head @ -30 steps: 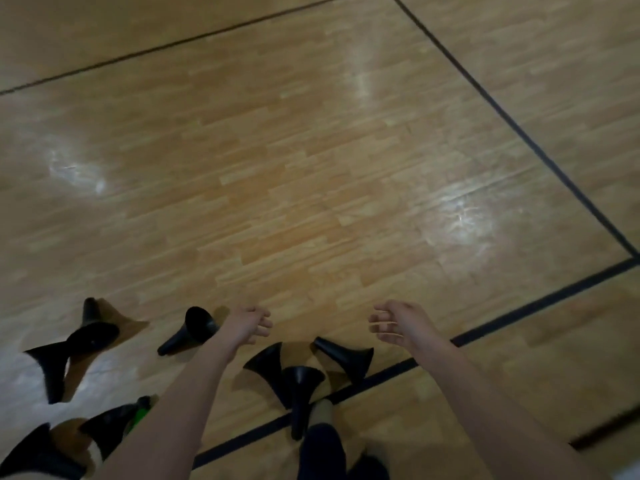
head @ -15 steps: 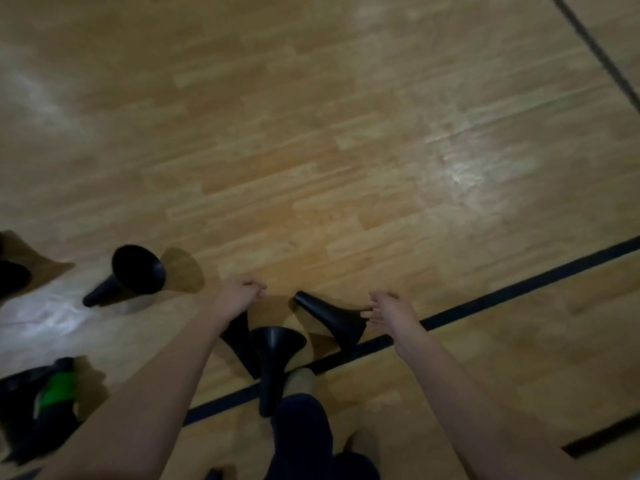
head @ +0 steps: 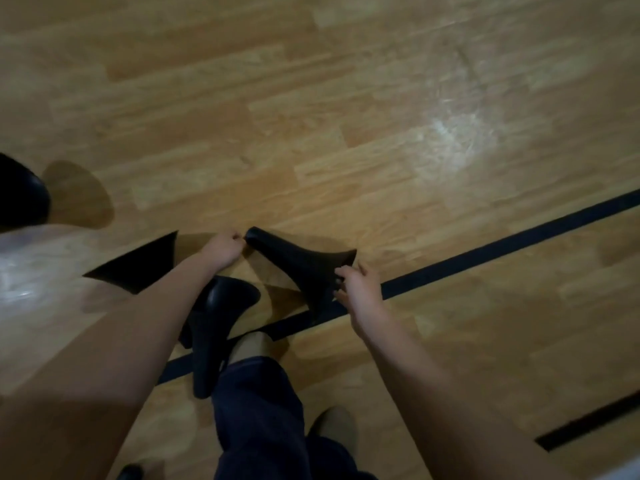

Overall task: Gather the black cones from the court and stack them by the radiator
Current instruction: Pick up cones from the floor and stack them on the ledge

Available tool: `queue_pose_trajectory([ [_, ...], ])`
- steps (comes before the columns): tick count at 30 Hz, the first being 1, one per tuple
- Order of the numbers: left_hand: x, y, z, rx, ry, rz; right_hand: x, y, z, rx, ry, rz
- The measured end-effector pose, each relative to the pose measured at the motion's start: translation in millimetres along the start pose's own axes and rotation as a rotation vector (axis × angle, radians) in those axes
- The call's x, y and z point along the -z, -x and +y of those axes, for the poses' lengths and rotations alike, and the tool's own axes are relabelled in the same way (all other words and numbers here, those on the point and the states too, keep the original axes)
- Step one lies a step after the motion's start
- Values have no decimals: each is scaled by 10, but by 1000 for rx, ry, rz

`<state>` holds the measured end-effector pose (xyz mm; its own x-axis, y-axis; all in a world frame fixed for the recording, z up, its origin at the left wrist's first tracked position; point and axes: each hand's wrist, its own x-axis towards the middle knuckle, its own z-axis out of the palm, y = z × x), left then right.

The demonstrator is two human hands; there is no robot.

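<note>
A black cone (head: 298,268) lies on its side on the wooden floor, narrow tip pointing left and flared base to the right. My left hand (head: 223,249) has curled fingers right beside the tip and does not wrap it. My right hand (head: 356,285) grips the rim of the flared base, thumb above and fingertips on the edge. A second black cone (head: 214,327) lies below my left forearm with its wide mouth facing up. A third cone (head: 138,268) lies to the left, partly hidden by that arm. The radiator is not in view.
Another black cone (head: 20,199) pokes in at the left edge. A black court line (head: 502,251) runs diagonally under the cones. My leg in dark trousers (head: 270,410) and a shoe (head: 334,427) stand just below the cones. Bare floor stretches above and to the right.
The camera has dropped closer to the floor. Both hands have reached forward to the lying cone: the right hand now holds its base, and the left has arrived at its tip.
</note>
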<state>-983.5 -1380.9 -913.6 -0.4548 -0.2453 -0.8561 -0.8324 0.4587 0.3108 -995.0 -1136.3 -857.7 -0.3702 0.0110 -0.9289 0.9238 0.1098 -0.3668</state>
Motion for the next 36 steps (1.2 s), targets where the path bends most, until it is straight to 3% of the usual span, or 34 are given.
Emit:
queue_pose_trajectory([
  [5,-169,-328,80,27,94,-18,-51,-112,107,55,-51,-71],
  [15,-174,-9,236,139,416,-5,93,141,39,97,-156,22],
  [19,178,701,583,79,353,69,146,747,-179,98,-281,-4],
  [25,868,1968,1050,-116,244,159,205,2078,-760,198,-239,4],
  [36,1825,4117,2092,-186,337,227,661,4210,-1751,299,-330,-17],
])
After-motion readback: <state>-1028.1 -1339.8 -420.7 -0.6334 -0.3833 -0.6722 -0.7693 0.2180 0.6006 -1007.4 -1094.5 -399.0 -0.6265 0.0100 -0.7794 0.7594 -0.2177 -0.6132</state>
